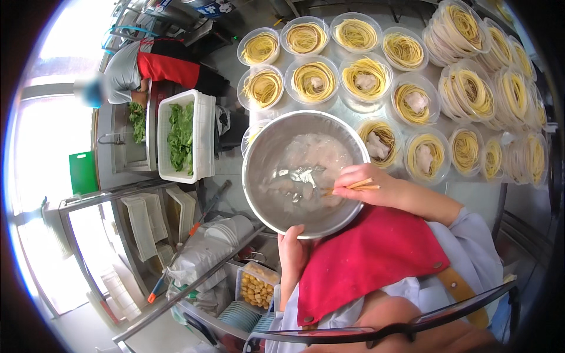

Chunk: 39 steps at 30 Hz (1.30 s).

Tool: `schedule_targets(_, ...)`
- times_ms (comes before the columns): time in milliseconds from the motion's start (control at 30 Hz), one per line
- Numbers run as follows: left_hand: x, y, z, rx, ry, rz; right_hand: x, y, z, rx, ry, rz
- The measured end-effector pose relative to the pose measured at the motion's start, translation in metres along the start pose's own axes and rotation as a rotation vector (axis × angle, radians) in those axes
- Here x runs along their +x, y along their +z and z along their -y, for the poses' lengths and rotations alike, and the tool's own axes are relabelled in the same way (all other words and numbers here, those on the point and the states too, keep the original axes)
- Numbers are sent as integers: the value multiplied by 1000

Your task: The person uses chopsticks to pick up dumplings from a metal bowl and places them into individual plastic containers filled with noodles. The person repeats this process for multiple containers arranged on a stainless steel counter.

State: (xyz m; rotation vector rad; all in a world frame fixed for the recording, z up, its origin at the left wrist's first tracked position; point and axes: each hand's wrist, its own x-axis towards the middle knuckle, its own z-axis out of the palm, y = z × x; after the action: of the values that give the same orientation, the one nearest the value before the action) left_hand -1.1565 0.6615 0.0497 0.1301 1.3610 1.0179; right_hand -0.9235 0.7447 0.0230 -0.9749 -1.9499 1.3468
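Note:
My left hand (292, 250) grips the near rim of a large steel mixing bowl (257, 167), thumb over the edge. Inside the bowl lie pale pinkish slices, perhaps raw meat or fish (321, 152), in a wet, shiny liquid. My right hand (368, 183) is closed round wooden chopsticks (366, 186), whose tips reach down among the slices. Beyond the bowl stand rows of clear round tubs of yellow noodles (305, 37). Several of these, such as the noodle tub (425, 157) right of the bowl, carry a pale lump on top.
Stacked noodle tubs (458, 32) crowd the right side. At left, a white crate (206, 135) holds leafy greens (179, 138). A person in a red apron (168, 63) bends over a sink (120, 144). Lower down are a tub of yellowish round pieces (257, 285) and a metal rail (194, 286).

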Motion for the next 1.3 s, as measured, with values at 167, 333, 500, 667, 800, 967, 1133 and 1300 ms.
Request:
schedule_targets(167,15,7,-17,106,-24,58,15,2,-12,-248,-224,-279)
schedule_targets(333,44,-2,-35,207,-51,185,9,-21,42,-144,50,-478)
schedule_targets(500,54,-8,-67,283,-88,307,22,4,51,-229,80,-470)
schedule_targets(667,68,-24,-82,276,-59,345,43,22,58,-280,78,-672)
schedule_targets(800,76,-32,-93,314,-48,361,58,43,46,-245,104,-564)
schedule_targets(967,85,-39,-99,347,-3,437,87,59,18,-60,149,-789)
schedule_targets(1133,105,-51,-95,402,20,570,110,58,-16,805,282,-927)
schedule_targets(1300,95,-41,-105,414,-49,515,105,60,-22,1291,265,-830)
